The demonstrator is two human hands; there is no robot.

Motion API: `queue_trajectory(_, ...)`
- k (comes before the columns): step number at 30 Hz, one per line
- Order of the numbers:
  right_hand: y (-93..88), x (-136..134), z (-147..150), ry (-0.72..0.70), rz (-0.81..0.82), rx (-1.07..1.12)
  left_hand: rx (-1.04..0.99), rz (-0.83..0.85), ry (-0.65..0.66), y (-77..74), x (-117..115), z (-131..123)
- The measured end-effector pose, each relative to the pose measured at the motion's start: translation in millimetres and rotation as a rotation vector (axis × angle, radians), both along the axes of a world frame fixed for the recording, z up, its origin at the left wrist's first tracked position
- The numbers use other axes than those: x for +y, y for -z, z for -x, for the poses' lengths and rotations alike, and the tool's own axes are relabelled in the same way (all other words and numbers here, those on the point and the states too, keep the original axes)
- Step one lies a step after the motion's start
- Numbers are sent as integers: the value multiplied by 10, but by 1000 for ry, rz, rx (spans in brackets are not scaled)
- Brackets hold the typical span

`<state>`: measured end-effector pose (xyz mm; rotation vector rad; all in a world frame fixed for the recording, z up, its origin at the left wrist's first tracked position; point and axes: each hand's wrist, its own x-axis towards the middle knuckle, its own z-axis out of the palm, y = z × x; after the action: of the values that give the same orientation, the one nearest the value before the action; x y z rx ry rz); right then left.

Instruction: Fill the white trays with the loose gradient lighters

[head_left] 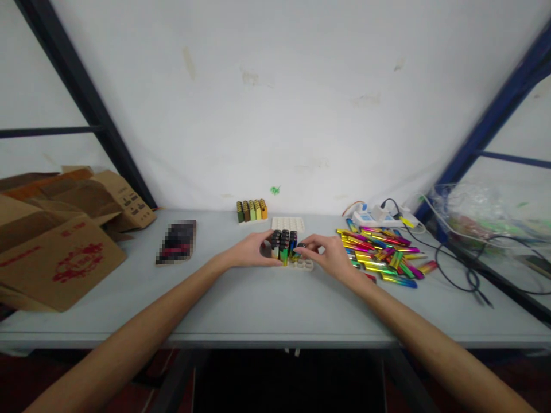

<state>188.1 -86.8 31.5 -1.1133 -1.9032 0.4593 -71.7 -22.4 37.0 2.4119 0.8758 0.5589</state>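
Several black-topped lighters (284, 242) stand upright in rows in a white tray with round holes (306, 265). My left hand (252, 250) is curved around the left side of these rows, its thumb in front and its fingers behind. At the tray's right side my right hand (329, 252) pinches a lighter (302, 246) by its dark top, close to the standing rows. My fingers hide most of that lighter's body. Just behind lies a second white tray (287, 222), with rows of holes showing.
Metallic coloured lighters (383, 252) lie heaped on the right of the table (258, 310). Green, brown and yellow lighters (252, 211) stand at the back. A power strip (379, 215), black cable (469, 275), cardboard boxes (69, 258) and a blurred dark item (177, 242) are also there.
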Motion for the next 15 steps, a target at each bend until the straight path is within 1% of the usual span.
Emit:
queue_trajectory(5,9,-30,79,3,17,-12,-15,1,3,-21,-20,-5)
queue_trajectory(9,16,-13,68,8,35,-32,-21,2,-2,-17,-16,-5)
queue_trajectory(13,-17,4,21,-38,-27,-128,-20,10,-4,-23,-16,-10)
queue_trajectory(15,-21,17,12,-35,-60,-189,-29,3,4,-28,-18,-12)
